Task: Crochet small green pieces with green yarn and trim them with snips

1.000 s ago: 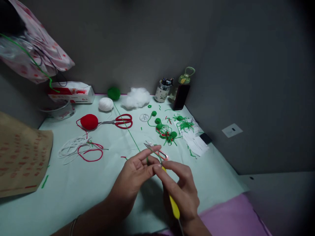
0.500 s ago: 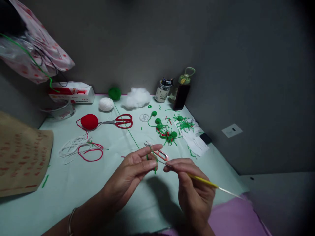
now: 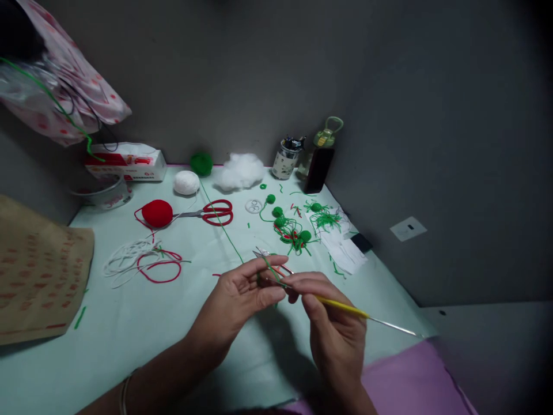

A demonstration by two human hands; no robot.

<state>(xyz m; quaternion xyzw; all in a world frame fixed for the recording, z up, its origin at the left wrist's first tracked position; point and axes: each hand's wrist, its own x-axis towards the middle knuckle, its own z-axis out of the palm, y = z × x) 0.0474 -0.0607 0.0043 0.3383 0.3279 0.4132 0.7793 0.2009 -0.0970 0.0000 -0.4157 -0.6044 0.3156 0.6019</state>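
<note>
At the lower centre of the frame, above the pale green table (image 3: 129, 328), the person's two hands meet. The left hand (image 3: 242, 294) lies palm up, thumb and forefinger pinched narrowly on a strand of green yarn (image 3: 224, 227), which runs from the fingers up and left across the table towards the upper left of the frame. The right hand (image 3: 332, 323) is closed around a crochet hook (image 3: 341, 308) with a yellow handle, gripping it near its front end. The metal tail points to the lower right, and the tip sits at the left fingertips, where the yarn is held. The hook's head itself is too small to make out.

Just behind the hands lie small thread snips (image 3: 276, 262), partly hidden by the fingers. Further up, right of centre, is a cluster of small green crocheted pieces (image 3: 291, 227) with loose yarn ends. Red scissors (image 3: 213, 213) lie at upper centre, their blades pointing at a red yarn ball (image 3: 156, 213). Behind these, along the wall, stand a white yarn ball (image 3: 186, 183), a green yarn ball (image 3: 201, 163), a tuft of white stuffing (image 3: 239, 171), a jar (image 3: 285, 158) and a green-capped bottle (image 3: 327, 135). A tissue box (image 3: 127, 163) sits at the upper left, and a brown paper bag (image 3: 38, 271) lies at the left edge.
</note>
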